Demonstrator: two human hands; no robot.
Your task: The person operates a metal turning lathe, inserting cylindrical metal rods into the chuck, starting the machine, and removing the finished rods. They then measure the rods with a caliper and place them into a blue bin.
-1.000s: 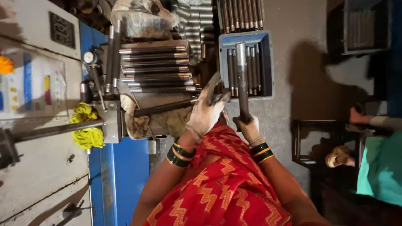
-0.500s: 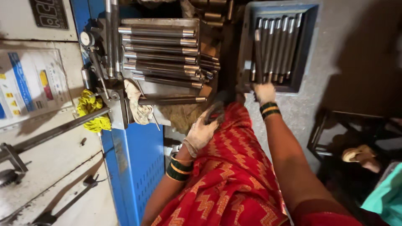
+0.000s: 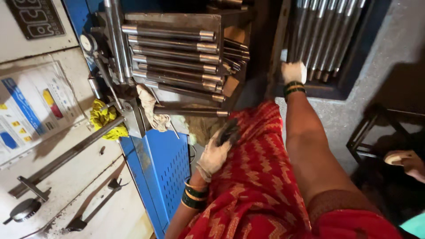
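1. Two gloved hands: the right hand (image 3: 294, 72), in a pale cloth glove, reaches into the blue crate (image 3: 354, 66) and rests on the metal rods (image 3: 318, 40); whether it is closed on one cannot be told.
2. The left hand (image 3: 215, 152), glove soiled dark, hangs loosely curled by the red zigzag-patterned cloth (image 3: 261, 186), holding nothing.
3. About eight smooth steel shafts (image 3: 170, 55), cylindrical with stepped ends, lie stacked on the machine rack.
4. One crumpled yellow rag (image 3: 105, 118) sits beside it.
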